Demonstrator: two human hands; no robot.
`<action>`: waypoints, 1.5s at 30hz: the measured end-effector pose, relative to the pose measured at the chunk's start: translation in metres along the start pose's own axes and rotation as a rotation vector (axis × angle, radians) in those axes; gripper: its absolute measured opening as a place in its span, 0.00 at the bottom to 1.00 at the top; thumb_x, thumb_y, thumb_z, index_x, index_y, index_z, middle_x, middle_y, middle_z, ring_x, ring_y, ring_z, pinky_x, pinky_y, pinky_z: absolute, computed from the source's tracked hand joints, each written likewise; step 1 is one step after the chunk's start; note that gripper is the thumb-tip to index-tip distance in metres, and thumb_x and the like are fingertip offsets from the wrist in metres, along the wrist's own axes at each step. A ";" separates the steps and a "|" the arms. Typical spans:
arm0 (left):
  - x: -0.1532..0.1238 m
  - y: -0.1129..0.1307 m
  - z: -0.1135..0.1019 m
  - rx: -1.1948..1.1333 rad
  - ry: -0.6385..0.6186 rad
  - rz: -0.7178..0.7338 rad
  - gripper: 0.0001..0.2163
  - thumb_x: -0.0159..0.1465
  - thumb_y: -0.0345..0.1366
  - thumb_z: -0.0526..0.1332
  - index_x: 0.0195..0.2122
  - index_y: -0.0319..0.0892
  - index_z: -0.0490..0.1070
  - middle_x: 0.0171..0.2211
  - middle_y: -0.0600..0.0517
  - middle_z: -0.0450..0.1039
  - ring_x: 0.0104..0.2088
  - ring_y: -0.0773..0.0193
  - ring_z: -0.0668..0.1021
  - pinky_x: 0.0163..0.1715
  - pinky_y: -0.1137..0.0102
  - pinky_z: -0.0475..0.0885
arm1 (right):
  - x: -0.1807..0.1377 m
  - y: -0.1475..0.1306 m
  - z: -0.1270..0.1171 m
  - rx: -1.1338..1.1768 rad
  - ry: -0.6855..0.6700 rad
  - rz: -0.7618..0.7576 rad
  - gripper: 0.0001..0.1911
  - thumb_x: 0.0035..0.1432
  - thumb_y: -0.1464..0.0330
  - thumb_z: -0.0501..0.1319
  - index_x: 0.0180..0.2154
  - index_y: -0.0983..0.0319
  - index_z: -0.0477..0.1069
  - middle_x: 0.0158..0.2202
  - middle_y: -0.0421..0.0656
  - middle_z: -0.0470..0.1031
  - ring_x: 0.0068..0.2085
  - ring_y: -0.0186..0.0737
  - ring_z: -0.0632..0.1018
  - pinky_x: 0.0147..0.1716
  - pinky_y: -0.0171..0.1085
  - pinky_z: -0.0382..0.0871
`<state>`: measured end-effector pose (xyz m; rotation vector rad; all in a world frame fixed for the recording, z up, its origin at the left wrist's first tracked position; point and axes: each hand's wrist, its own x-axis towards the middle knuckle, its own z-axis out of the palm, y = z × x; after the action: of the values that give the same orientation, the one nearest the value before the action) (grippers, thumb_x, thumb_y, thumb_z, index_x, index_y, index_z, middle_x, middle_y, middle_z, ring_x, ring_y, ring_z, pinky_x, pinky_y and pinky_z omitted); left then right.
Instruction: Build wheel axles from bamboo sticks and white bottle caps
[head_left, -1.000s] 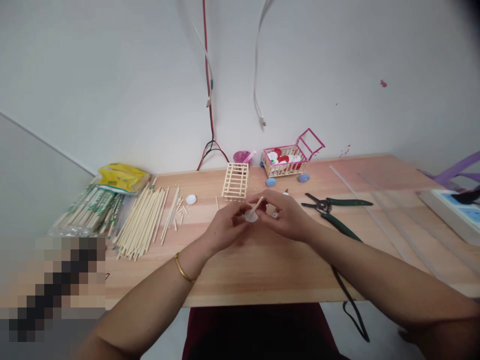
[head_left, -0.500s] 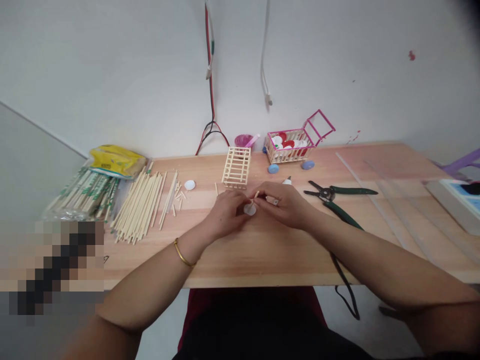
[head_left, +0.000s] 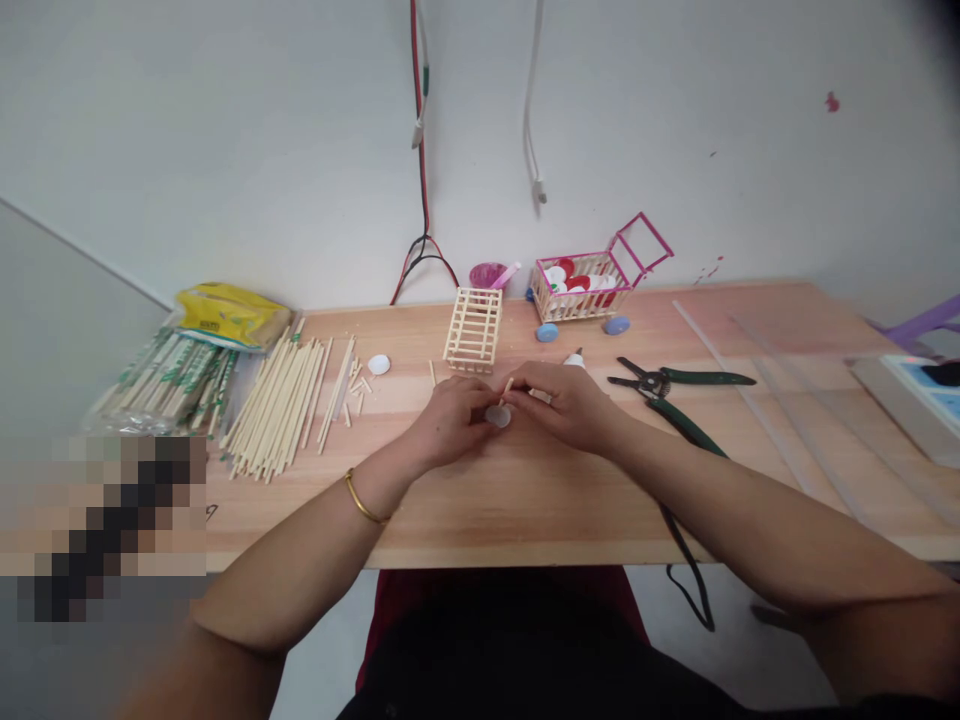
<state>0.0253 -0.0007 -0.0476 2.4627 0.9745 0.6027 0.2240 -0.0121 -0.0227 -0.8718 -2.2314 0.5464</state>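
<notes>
My left hand [head_left: 448, 420] and my right hand [head_left: 568, 403] meet over the middle of the wooden table [head_left: 525, 500], fingers pinched. Between them sits a small white round cap [head_left: 497, 416], held at its left side by my left fingers. A short wooden stick [head_left: 508, 388] rises from the cap, pinched by my right fingers. A gold bangle [head_left: 358, 499] circles my left wrist.
A small stick cage [head_left: 472, 330] stands just behind my hands. Loose sticks [head_left: 281, 405] and wrapped chopsticks [head_left: 169, 380] lie at left, with a white cap [head_left: 379, 364] nearby. A pink-trimmed stick cart [head_left: 592, 285], green pliers [head_left: 679, 385] and clear rods [head_left: 742, 400] are at right.
The view has tilted down a little, so the table sits higher in the picture. The stick now shows shorter above the cap. My hands stay together, lower toward the table.
</notes>
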 end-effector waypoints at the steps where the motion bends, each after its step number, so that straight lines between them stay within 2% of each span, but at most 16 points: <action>1: 0.000 0.000 0.000 -0.004 -0.004 -0.002 0.07 0.56 0.32 0.62 0.36 0.42 0.75 0.35 0.50 0.75 0.39 0.59 0.74 0.40 0.65 0.66 | 0.000 0.000 0.000 -0.002 0.000 0.003 0.10 0.63 0.67 0.53 0.33 0.63 0.70 0.33 0.45 0.76 0.34 0.38 0.75 0.34 0.36 0.66; 8: 0.002 0.000 -0.001 -0.002 -0.013 0.006 0.08 0.56 0.32 0.61 0.37 0.41 0.75 0.34 0.50 0.75 0.37 0.60 0.74 0.39 0.66 0.66 | 0.001 -0.001 0.001 0.000 -0.001 0.002 0.10 0.63 0.67 0.54 0.33 0.62 0.70 0.32 0.44 0.76 0.34 0.38 0.74 0.34 0.35 0.65; 17: 0.002 0.001 -0.002 0.010 -0.013 -0.019 0.03 0.56 0.33 0.62 0.29 0.40 0.73 0.30 0.50 0.73 0.34 0.61 0.73 0.36 0.67 0.65 | 0.002 0.005 0.006 -0.019 -0.034 -0.034 0.08 0.62 0.70 0.54 0.32 0.61 0.70 0.30 0.42 0.75 0.33 0.36 0.74 0.34 0.34 0.64; 27: 0.001 0.001 -0.001 -0.034 -0.012 -0.020 0.05 0.56 0.33 0.61 0.33 0.42 0.74 0.34 0.49 0.75 0.38 0.58 0.74 0.40 0.64 0.67 | 0.002 0.005 0.005 -0.042 -0.049 -0.017 0.08 0.61 0.70 0.55 0.31 0.62 0.70 0.29 0.42 0.74 0.32 0.36 0.74 0.32 0.34 0.63; 40: 0.000 0.000 -0.002 -0.023 -0.002 -0.032 0.02 0.55 0.32 0.62 0.29 0.41 0.73 0.32 0.49 0.73 0.36 0.59 0.74 0.38 0.65 0.67 | 0.004 0.005 0.006 -0.010 -0.049 -0.021 0.07 0.61 0.70 0.56 0.31 0.62 0.70 0.29 0.41 0.74 0.31 0.35 0.73 0.32 0.33 0.62; 45: 0.000 -0.001 -0.003 -0.041 -0.033 -0.005 0.07 0.55 0.34 0.63 0.35 0.41 0.74 0.36 0.49 0.74 0.39 0.58 0.74 0.40 0.63 0.67 | 0.004 0.005 0.005 -0.016 -0.046 -0.031 0.07 0.61 0.69 0.56 0.31 0.62 0.70 0.29 0.41 0.75 0.31 0.35 0.73 0.32 0.33 0.62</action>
<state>0.0236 0.0008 -0.0461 2.4259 0.9465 0.5734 0.2201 -0.0065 -0.0274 -0.8386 -2.2893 0.5399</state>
